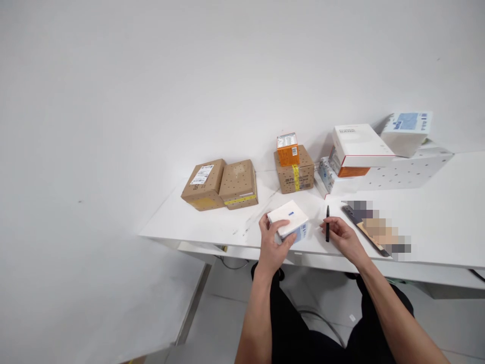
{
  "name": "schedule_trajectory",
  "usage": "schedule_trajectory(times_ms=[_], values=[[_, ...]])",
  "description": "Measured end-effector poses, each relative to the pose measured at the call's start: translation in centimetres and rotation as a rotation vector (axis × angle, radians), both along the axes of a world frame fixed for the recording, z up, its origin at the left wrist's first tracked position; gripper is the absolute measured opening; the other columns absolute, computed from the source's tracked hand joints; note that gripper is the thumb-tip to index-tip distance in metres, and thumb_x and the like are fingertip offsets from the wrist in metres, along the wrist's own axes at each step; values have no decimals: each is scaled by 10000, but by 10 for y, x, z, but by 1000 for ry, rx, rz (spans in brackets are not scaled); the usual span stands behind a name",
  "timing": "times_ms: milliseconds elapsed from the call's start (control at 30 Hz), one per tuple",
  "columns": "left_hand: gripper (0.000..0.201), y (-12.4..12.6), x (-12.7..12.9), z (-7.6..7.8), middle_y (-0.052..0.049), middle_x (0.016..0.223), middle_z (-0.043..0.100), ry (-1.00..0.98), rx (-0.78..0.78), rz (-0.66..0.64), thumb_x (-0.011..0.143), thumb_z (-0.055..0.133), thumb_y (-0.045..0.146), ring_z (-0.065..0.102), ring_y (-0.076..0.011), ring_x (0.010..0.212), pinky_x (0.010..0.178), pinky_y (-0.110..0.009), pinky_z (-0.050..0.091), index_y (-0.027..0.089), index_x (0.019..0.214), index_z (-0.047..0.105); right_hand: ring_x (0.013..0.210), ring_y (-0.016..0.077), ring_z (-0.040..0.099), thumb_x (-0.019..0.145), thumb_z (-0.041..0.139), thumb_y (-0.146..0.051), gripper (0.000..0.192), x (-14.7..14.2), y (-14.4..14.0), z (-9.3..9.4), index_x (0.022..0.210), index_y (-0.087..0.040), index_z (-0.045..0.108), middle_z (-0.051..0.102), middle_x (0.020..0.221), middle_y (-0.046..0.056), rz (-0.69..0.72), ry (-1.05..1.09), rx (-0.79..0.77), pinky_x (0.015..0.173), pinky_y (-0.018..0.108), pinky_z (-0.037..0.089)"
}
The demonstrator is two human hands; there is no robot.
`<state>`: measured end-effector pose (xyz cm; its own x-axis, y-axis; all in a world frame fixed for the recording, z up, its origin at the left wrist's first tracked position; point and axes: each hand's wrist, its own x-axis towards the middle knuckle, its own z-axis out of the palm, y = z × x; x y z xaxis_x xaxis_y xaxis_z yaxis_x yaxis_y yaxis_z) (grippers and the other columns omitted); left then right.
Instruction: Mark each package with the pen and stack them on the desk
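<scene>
My left hand grips a small white box with blue print on its side, thumb and fingers spread across it, near the front edge of the table. A black pen stands roughly upright in the fingers of my right hand, just to the right of the box. Something thin and pale shows by those fingertips, too small to make out. Beside my right hand lies a flat dark-edged object, largely hidden by pixelation.
Two cardboard boxes sit at the left. Behind the white box, an orange box rests on another cardboard box. Several white and orange boxes are stacked at the right, a white flat box among them. The white table meets the wall.
</scene>
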<state>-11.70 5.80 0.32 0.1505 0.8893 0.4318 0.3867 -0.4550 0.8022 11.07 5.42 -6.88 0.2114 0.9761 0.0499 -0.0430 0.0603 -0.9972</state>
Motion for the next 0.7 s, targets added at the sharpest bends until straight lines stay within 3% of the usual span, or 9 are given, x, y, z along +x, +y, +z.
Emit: schedule_trajectory(times_ms=[133, 333, 433, 533, 700], values=[[252, 0, 1, -7, -77, 1274, 345, 11, -10, 12, 819, 633, 244, 345, -235, 1327, 1080, -407, 348, 253, 1066, 589, 665, 145, 584, 697, 706, -502, 381, -2, 1, -3, 899, -236, 523, 600, 686, -16, -73, 18, 61, 694, 302, 485], [631, -2, 0, -18, -149, 1381, 252, -6, 80, 77, 754, 696, 271, 271, -283, 1367, 1080, -497, 327, 239, 1276, 343, 626, 139, 540, 778, 646, -484, 303, -6, -11, 8, 841, -233, 489, 554, 661, -27, -151, -170, 64, 624, 271, 431], [516, -9, 2, -10, -146, 1352, 261, 76, 251, 156, 758, 692, 284, 298, -304, 1335, 1051, -526, 345, 228, 1199, 430, 581, 130, 489, 813, 606, -481, 289, -9, -16, 16, 777, -231, 464, 511, 616, -40, -205, -208, 47, 584, 263, 398], [323, -16, 6, 0, -121, 1252, 327, 161, 432, 260, 776, 677, 239, 401, -280, 1228, 996, -481, 400, 214, 1073, 552, 551, 124, 458, 840, 565, -488, 293, -12, -16, 19, 759, -231, 449, 491, 568, -52, -256, -173, 30, 564, 259, 381], [238, -18, 11, 2, -102, 1088, 487, 365, 522, 312, 808, 648, 196, 486, -251, 1070, 934, -432, 405, 207, 1043, 613, 588, 133, 503, 857, 534, -495, 345, -9, -12, 15, 1041, -205, 565, 582, 610, -29, -237, -33, -26, 591, 267, 420]])
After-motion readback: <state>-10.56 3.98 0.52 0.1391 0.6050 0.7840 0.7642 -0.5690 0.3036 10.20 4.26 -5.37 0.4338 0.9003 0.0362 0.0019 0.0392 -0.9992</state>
